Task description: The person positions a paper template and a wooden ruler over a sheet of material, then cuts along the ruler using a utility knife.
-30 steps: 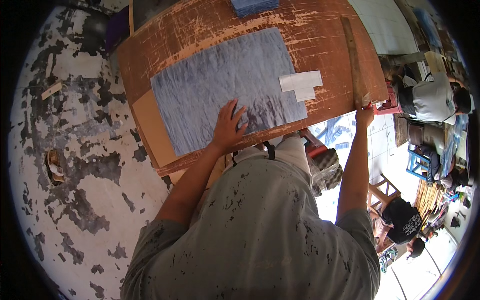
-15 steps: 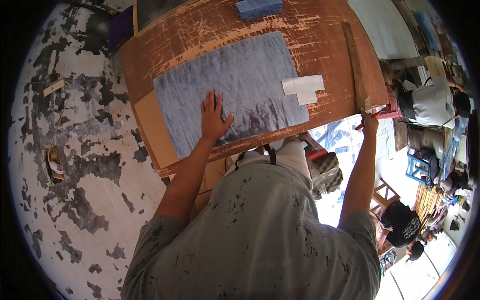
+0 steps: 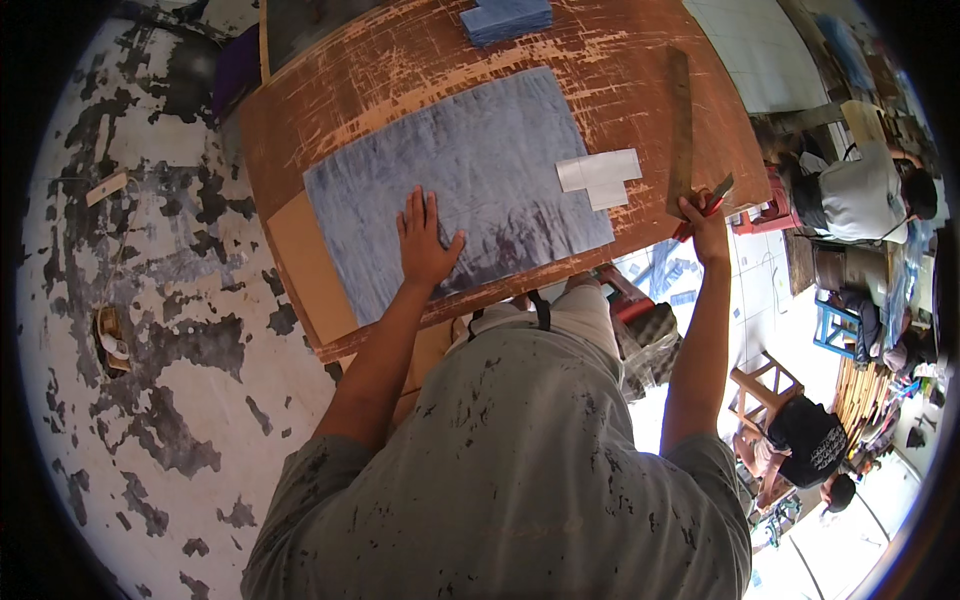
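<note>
My left hand (image 3: 428, 243) lies flat, fingers spread, on a mottled blue-grey sheet (image 3: 500, 140) on the worn brown table. My right hand (image 3: 709, 230), at the table's near right edge, is closed round a red-handled cutter knife (image 3: 716, 203) with its dark blade end pointing up and away. The same fingers pinch the near end of a long flat ruler (image 3: 680, 120), which stretches toward the far side of the table. A pale stepped template (image 3: 605, 178) overlaps the sheet's right edge.
A stack of blue cut pieces (image 3: 505, 20) sits at the table's (image 3: 640, 90) far side. Brown board (image 3: 310, 265) shows under the sheet's left side. On the right, two people sit working near a blue stool (image 3: 836, 328). A peeling wall (image 3: 180, 350) stands at left.
My right hand has moved left with the ruler and cutter knife, bringing the ruler closer to the template. The left hand keeps its place on the sheet.
</note>
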`<state>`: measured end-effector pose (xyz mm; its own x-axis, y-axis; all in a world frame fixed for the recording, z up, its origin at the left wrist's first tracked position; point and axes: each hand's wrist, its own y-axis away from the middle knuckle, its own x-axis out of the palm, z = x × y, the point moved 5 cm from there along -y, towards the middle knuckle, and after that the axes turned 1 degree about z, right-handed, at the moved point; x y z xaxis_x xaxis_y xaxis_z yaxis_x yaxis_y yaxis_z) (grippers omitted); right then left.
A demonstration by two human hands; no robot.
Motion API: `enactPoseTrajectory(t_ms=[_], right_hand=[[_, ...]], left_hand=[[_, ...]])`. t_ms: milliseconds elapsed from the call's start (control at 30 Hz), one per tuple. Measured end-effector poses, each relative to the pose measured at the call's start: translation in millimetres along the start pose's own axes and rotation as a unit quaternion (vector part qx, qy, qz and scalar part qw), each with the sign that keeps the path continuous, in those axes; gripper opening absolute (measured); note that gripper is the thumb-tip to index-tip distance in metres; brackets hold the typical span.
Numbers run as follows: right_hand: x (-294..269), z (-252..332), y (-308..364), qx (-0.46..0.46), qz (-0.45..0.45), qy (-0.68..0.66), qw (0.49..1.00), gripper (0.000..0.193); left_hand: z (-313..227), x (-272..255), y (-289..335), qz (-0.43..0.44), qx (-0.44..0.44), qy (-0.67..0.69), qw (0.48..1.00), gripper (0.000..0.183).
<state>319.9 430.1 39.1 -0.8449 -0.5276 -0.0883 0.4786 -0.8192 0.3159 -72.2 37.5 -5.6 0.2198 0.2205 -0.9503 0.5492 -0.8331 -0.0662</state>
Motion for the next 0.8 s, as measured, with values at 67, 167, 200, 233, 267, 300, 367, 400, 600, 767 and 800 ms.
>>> enactPoseTrajectory(t_ms=[67, 167, 200, 233, 267, 300, 367, 400, 600, 767, 800], right_hand=[[22.5, 16.4, 17.2, 0.006, 0.009, -0.021, 1.000, 0.040], [41.8, 27.0, 58.8, 0.030, 0.024, -0.045, 0.998, 0.039], [47.3, 26.0, 74.5, 0.030, 0.021, -0.040, 0.999, 0.039], [54.8, 27.8, 89.6, 0.055, 0.043, -0.043, 0.997, 0.040], [57.3, 17.6, 101.8, 0.062, 0.057, -0.036, 0.996, 0.042], [58.5, 4.8, 114.1, 0.068, 0.069, -0.030, 0.995, 0.043], [73.2, -5.0, 137.6, 0.047, 0.105, -0.022, 0.993, 0.045], [81.7, -11.1, 148.7, 0.062, 0.123, -0.043, 0.990, 0.046], [152.6, -39.3, 176.1, 0.125, 0.216, 0.006, 0.968, 0.046], [212.4, -59.3, 155.1, 0.026, 0.208, 0.081, 0.974, 0.048], [221.9, -55.6, 152.1, 0.017, 0.195, 0.106, 0.975, 0.048]], left_hand=[[1.4, -0.1, 1.7, -0.013, 0.000, -0.002, 1.000, 0.091], [-0.2, -2.4, -0.3, -0.029, 0.004, -0.001, 1.000, 0.092], [-2.5, -3.2, -0.3, -0.033, 0.009, 0.004, 0.999, 0.092], [-2.1, -2.6, -0.2, -0.032, 0.007, 0.004, 0.999, 0.092], [-1.0, -2.2, 0.3, -0.028, 0.004, -0.003, 1.000, 0.092], [-2.1, -1.7, -1.6, -0.024, 0.004, -0.010, 1.000, 0.091], [-0.1, -0.6, -0.6, -0.027, 0.002, -0.010, 1.000, 0.091], [1.8, 0.0, 0.7, -0.030, 0.001, -0.011, 0.999, 0.091], [-1.2, -0.7, 0.0, -0.031, 0.016, -0.012, 0.999, 0.088], [-16.2, -1.5, -24.8, -0.069, 0.032, 0.041, 0.996, 0.079], [-21.4, -2.7, -34.7, -0.089, 0.045, 0.098, 0.990, 0.076]])
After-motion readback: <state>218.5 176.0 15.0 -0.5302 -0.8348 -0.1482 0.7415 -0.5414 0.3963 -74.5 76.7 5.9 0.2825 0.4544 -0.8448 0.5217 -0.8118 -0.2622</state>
